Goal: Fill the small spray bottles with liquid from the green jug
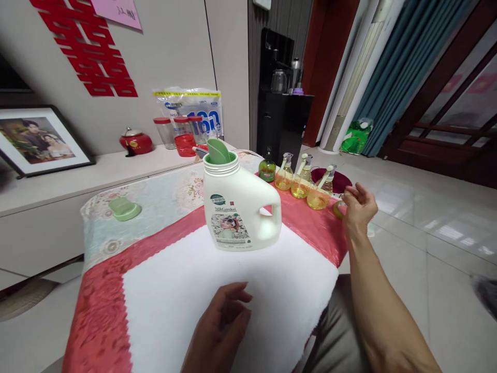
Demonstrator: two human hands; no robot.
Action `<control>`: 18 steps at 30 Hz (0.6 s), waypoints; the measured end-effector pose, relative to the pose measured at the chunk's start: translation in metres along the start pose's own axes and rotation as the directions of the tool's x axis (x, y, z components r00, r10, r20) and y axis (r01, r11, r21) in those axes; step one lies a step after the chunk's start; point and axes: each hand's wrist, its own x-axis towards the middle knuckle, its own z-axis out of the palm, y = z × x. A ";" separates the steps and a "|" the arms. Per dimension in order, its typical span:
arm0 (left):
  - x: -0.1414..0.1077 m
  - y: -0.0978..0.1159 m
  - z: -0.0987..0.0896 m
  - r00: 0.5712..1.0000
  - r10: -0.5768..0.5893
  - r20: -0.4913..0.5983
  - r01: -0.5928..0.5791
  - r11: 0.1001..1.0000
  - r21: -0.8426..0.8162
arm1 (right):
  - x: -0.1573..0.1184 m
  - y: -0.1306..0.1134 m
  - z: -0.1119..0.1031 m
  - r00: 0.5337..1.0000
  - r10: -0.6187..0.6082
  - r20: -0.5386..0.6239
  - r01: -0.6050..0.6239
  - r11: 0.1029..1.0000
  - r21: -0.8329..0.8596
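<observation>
My left hand [223,326] hovers over the white cloth [171,290], fingers loosely curled, thumb apart from them and nothing held. At the table's right edge, my right hand [360,206] closes around the top of a small pump bottle [339,209], mostly hidden behind the fingers. Beyond my left hand stands a large white detergent jug [248,207], upright and uncapped. A light green scoop-shaped piece [218,151] sticks up from its mouth. Left of the jug lies a light green cap [124,209]. Three clear pump bottles [301,185] with yellow liquid stand in a row on the right.
Behind the row are a green round bottle [267,168] and a dark red basin [337,180]. Red-lidded jars [165,132] and a plastic pack [212,106] stand on the back cabinet, near a red pot [135,142] and a framed photo [42,137].
</observation>
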 end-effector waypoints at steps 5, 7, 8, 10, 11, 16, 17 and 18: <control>0.000 0.008 -0.002 0.999 0.004 -0.052 -0.006 0.999 -0.039 | -0.044 -0.034 0.016 0.992 -0.109 0.069 0.107 0.994 0.032; -0.004 0.016 -0.003 0.997 0.012 -0.082 -0.016 0.999 -0.049 | -0.061 -0.042 0.023 0.975 -0.115 0.190 0.107 0.993 0.051; -0.007 0.020 -0.005 0.996 0.016 -0.087 -0.021 0.998 -0.054 | -0.067 -0.046 0.027 0.959 -0.110 0.260 0.097 0.993 0.061; -0.013 0.031 -0.011 0.996 0.028 -0.085 -0.033 0.998 -0.055 | -0.077 -0.051 0.032 0.908 -0.086 0.409 0.058 0.995 0.081; -0.015 0.037 -0.016 0.996 0.039 -0.083 -0.042 0.998 -0.045 | -0.080 -0.054 0.035 0.874 -0.073 0.480 0.033 0.995 0.091; 0.004 0.064 -0.057 0.991 0.095 -0.090 -0.081 0.986 0.148 | -0.090 -0.066 0.046 0.668 -0.058 0.742 -0.070 0.988 0.140; 0.016 0.067 -0.067 0.991 0.103 -0.084 -0.085 0.976 0.202 | -0.092 -0.068 0.048 0.627 -0.057 0.777 -0.088 0.986 0.144; 0.029 0.071 -0.076 0.981 0.139 -0.135 -0.104 0.966 0.237 | -0.094 -0.068 0.050 0.589 -0.046 0.807 -0.112 0.984 0.138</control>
